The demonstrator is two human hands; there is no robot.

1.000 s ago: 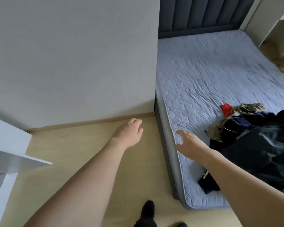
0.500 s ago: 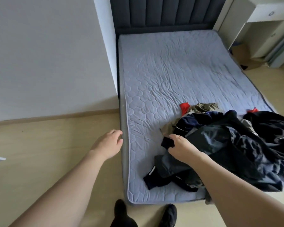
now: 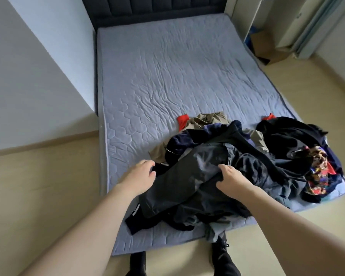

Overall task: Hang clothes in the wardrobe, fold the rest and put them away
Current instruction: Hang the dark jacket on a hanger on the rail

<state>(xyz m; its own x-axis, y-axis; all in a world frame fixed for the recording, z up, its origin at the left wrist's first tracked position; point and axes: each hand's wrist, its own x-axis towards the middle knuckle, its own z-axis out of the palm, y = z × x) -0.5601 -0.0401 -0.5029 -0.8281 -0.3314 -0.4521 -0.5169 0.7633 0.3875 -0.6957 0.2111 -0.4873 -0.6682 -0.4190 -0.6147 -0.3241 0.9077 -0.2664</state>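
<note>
A pile of mostly dark clothes (image 3: 247,156) lies on the near right part of the grey quilted mattress (image 3: 167,76). On top of it is a dark grey garment (image 3: 187,186). My right hand (image 3: 230,179) grips a fold of this garment, fingers and thumb curled into the cloth. My left hand (image 3: 140,176) reaches to the garment's left edge, fingertips curled at a black piece; whether it holds the cloth is unclear. A khaki garment (image 3: 207,119), red pieces (image 3: 183,120) and a colourful patterned cloth (image 3: 317,166) show in the pile.
A dark padded headboard (image 3: 157,8) stands at the far end of the bed. A grey wall (image 3: 38,66) runs along the left. White furniture (image 3: 277,20) and a cardboard box (image 3: 267,46) stand at the back right. My black-socked feet (image 3: 223,259) are on the pale floor.
The view has swung right from the wall to the bed. My right hand moved onto the pile and took hold of the dark grey garment. My left hand came from the mattress edge to the garment.
</note>
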